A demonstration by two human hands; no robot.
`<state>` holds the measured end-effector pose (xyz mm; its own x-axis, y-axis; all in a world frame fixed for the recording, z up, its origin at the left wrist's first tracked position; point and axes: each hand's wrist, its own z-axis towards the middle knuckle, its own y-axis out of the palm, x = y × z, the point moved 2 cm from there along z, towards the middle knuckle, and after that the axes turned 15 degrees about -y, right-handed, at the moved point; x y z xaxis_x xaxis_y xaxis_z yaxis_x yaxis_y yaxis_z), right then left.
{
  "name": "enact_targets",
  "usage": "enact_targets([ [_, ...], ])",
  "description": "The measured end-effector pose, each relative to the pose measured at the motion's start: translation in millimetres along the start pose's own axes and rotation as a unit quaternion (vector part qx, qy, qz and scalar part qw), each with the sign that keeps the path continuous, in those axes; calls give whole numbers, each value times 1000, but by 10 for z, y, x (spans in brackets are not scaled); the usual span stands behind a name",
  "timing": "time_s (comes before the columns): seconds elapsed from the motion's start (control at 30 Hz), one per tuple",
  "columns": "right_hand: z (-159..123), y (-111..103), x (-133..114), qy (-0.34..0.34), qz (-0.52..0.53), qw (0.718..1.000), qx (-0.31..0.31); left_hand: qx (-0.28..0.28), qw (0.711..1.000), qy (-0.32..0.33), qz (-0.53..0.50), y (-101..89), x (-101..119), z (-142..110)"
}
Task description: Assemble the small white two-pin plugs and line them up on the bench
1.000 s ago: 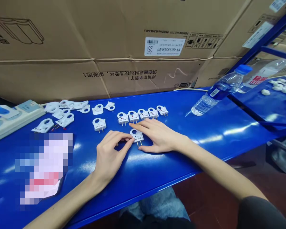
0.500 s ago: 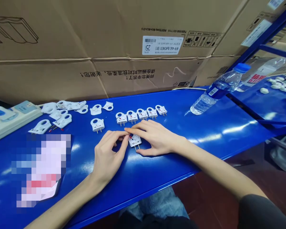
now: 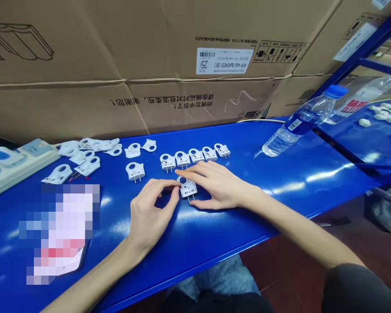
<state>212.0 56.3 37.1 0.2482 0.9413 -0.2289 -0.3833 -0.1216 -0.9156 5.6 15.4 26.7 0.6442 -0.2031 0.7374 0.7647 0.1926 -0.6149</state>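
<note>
A small white two-pin plug [image 3: 187, 188] lies on the blue table [image 3: 280, 174] between my hands. My left hand [image 3: 150, 213] pinches at its left edge with thumb and forefinger. My right hand [image 3: 215, 184] rests flat beside it, fingers stretched over its top, thumb below it. Just behind stands a row of several white plugs [image 3: 195, 155], and one more plug [image 3: 135, 171] sits apart to the left.
Loose white plug shells [image 3: 84, 158] lie at the back left by a power strip [image 3: 16, 161]. A water bottle [image 3: 299, 121] lies on its side at the right. Cardboard boxes [image 3: 150, 65] wall the back. A blurred patch [image 3: 60, 230] covers something at front left.
The plug between my hands has been turned and shifted slightly on the table; my fingers stayed on it. The view wobbled a little.
</note>
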Motion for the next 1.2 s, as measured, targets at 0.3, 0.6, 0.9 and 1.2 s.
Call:
enact_targets([
  [0.3,-3,14,-6,1,-12,1000,9,-24,999,-3,-27,10,-13,8],
  [0.6,15,30,-45,-11,-23,1000,12,-21,1000,10,-12,20,-44,1],
  [0.9,10,27,-23,-13,-27,999,34,5,999,41,4,24,-28,-4],
  [1.2,35,46,-58,-19,-34,999,32,-2,996,79,49,47,-59,-50],
])
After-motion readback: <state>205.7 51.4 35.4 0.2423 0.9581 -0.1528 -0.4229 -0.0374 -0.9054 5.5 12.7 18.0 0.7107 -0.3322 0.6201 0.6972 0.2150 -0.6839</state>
